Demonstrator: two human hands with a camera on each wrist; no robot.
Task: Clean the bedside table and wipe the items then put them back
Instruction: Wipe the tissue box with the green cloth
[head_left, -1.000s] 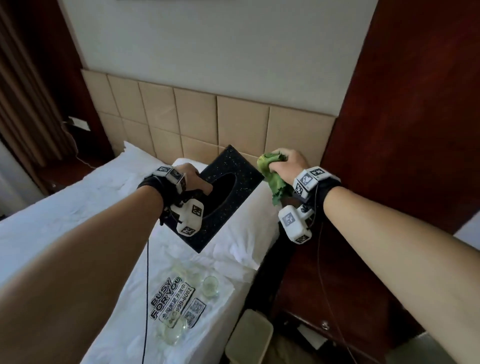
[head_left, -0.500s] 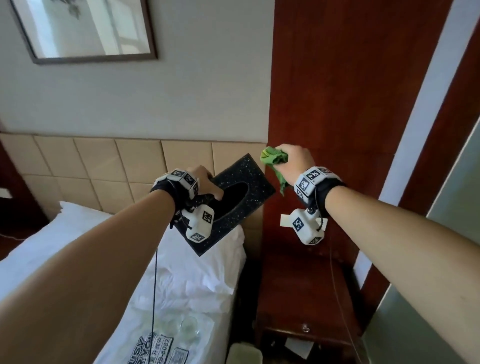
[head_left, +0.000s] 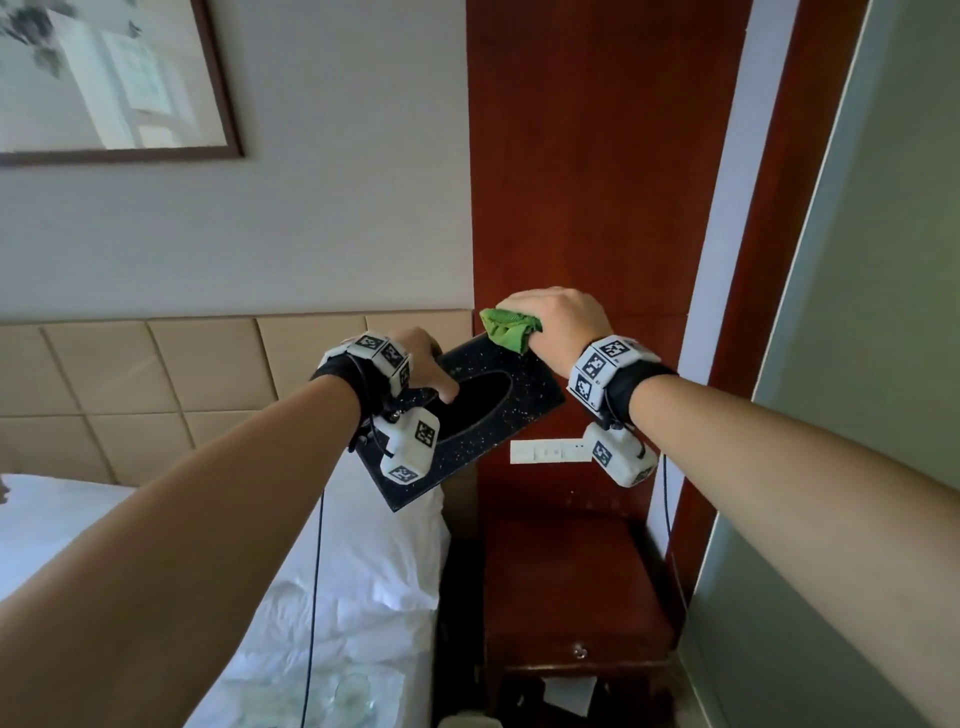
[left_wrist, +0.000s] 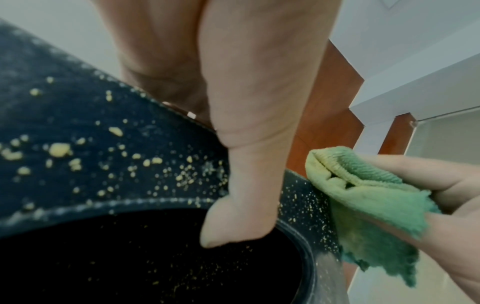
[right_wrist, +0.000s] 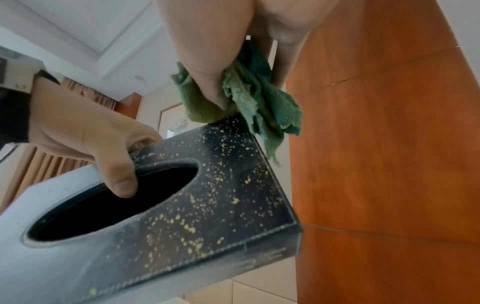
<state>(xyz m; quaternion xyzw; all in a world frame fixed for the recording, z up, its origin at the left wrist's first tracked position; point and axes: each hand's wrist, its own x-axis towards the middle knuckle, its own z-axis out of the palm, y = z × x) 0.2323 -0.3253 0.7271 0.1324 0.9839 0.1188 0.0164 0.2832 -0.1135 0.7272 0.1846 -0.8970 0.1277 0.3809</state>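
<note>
Above bedside table (head_left: 571, 566): left hand (head_left: 421, 364) grips tissue box (head_left: 498, 415); right hand (head_left: 556, 322) presses bunched cloth (head_left: 509, 330) on far corner.

You are in a bedroom that looks like a hotel room. A bed (head_left: 358, 582) with white sheets lies at your lower left, backed by a headboard (head_left: 156, 384) of padded beige squares. A framed picture (head_left: 104, 78) hangs on the pale wall above it. To the right, a dark red-brown wooden panel (head_left: 597, 156) rises up the wall, carrying a white switch plate (head_left: 545, 451). Below it stands a small wooden bedside table (head_left: 571, 587) with a drawer knob (head_left: 579, 650).
</note>
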